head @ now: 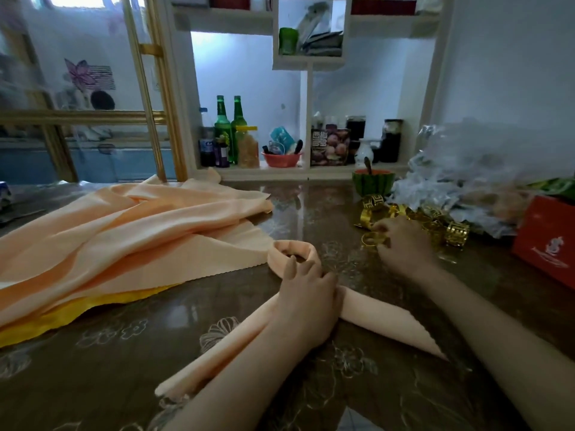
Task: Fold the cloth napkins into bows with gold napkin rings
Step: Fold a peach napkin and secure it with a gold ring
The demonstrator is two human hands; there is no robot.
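Note:
A peach napkin [389, 321] folded into a long band lies on the table, its middle curled into a loop [292, 248] and its two tails crossing toward me. My left hand [306, 293] presses on the crossing, fingers reaching over the loop's base. To the right, my right hand [401, 244] pinches a gold napkin ring [371, 238] at the edge of a pile of gold rings [435, 222].
A heap of loose peach napkins [124, 231] over a yellow cloth [56, 318] covers the left of the table. An orange box [547, 241], crumpled plastic bags [466, 169] and a watermelon-shaped bowl [373, 181] stand at the right. Bottles and jars [230, 135] fill the shelf behind.

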